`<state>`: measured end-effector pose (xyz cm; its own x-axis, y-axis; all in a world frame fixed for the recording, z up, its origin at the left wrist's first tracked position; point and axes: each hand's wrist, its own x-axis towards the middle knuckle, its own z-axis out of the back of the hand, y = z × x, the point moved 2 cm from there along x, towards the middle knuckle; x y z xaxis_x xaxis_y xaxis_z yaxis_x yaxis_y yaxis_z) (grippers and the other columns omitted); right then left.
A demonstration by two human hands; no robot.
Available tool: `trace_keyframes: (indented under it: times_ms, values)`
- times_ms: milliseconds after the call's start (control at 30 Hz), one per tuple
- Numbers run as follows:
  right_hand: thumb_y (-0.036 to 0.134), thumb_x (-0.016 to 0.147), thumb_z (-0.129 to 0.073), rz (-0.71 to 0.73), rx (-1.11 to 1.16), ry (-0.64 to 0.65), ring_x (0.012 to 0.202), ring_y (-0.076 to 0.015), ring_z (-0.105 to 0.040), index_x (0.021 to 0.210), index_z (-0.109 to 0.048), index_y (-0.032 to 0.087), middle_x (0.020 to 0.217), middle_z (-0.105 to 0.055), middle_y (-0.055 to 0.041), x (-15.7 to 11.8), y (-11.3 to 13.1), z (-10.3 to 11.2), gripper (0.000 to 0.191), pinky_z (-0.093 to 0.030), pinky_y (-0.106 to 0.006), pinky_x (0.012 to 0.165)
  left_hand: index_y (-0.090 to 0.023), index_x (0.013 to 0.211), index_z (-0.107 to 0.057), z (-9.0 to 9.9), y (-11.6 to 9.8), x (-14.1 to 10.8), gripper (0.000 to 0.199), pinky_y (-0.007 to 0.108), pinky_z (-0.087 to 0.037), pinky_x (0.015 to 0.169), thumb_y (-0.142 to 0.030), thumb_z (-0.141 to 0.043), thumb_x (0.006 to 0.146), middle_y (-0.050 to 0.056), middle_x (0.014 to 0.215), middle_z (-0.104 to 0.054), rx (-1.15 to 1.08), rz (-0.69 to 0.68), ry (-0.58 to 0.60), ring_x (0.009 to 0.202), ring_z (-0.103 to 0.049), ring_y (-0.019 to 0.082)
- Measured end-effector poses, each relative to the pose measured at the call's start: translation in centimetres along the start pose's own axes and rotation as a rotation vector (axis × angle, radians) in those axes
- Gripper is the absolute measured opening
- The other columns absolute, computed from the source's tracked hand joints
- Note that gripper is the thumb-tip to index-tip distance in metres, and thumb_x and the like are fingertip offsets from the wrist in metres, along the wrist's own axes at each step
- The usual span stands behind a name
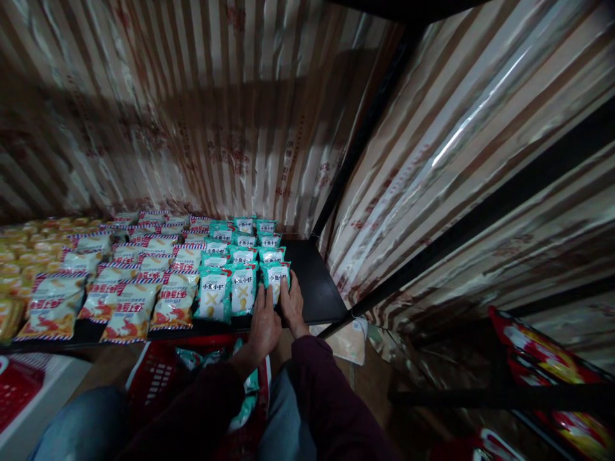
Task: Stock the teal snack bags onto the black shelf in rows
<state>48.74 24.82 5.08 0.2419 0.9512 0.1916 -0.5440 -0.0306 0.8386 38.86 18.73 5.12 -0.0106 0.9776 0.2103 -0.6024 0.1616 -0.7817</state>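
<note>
Between my hands stands a teal and white snack bag point(277, 275), the front one of the right-hand column on the black shelf point(317, 282). My left hand point(264, 323) presses its lower left side with the fingers pointing up. From the right, my right hand point(291, 299) grips the bag's edge with thumb and fingers. Just left of it are two more front bags of the same kind, a teal snack bag point(243, 288) and another teal bag point(214, 293). Several matching bags stand in rows behind. The lower part of the held bag is partly hidden by my fingers.
Red, white and blue-edged snack bags point(129, 310) and yellow packets point(29, 250) fill the shelf's left. Below is a red basket point(154, 378) with teal bags. A black shelf post point(355, 147) rises at the right, before striped sheeting point(230, 115). Red packages point(542, 346) lie lower right.
</note>
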Motion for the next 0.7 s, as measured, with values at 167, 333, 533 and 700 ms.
trace_keyframes:
  times_ms: [167, 333, 533, 700]
  values:
    - [0.054, 0.094, -0.025, 0.017, -0.033, 0.028, 0.121, -0.0262, -0.053, 0.136, -0.044, 0.015, 0.134, -0.055, -0.0157, -0.35, 0.51, -0.18, 0.061, -0.038, -0.041, 0.103, -0.007, 0.145, -0.03, 0.1, -0.04, 0.04, 0.075, 0.048, -0.023, 0.117, -0.004, -0.041, 0.072, 0.019, 0.157, -0.02, -0.011, -0.017, 0.033, 0.146, -0.013, 0.029]
    - [0.054, 0.094, -0.025, 0.024, -0.064, 0.057, 0.115, -0.0268, -0.056, 0.134, -0.046, 0.015, 0.128, -0.06, -0.0152, -0.38, 0.47, -0.27, 0.06, -0.04, -0.041, 0.099, -0.005, 0.145, -0.031, -0.16, 0.16, 0.04, 0.074, 0.048, -0.023, 0.118, -0.003, -0.04, 0.071, 0.02, 0.157, -0.021, -0.01, 0.004, 0.016, 0.146, -0.014, 0.03]
    - [0.054, 0.094, -0.026, 0.001, -0.077, 0.048, 0.113, -0.0262, -0.058, 0.134, -0.047, 0.014, 0.126, -0.061, -0.0151, -0.43, 0.38, -0.4, 0.06, -0.041, -0.041, 0.098, -0.006, 0.146, -0.03, -0.16, 0.55, 0.02, 0.076, 0.049, -0.022, 0.118, -0.005, -0.042, 0.07, 0.019, 0.157, -0.021, -0.028, -0.012, 0.013, 0.146, -0.014, 0.03]
    - [0.057, 0.093, -0.026, -0.025, -0.076, 0.034, 0.117, -0.0276, -0.056, 0.137, -0.044, 0.014, 0.129, -0.059, -0.0164, -0.31, 0.87, 0.02, 0.064, -0.04, -0.041, 0.099, -0.004, 0.146, -0.028, 0.0, 0.54, 0.26, 0.075, 0.047, -0.022, 0.118, -0.006, -0.041, 0.072, 0.021, 0.156, -0.023, -0.051, 0.026, -0.018, 0.146, -0.017, 0.029]
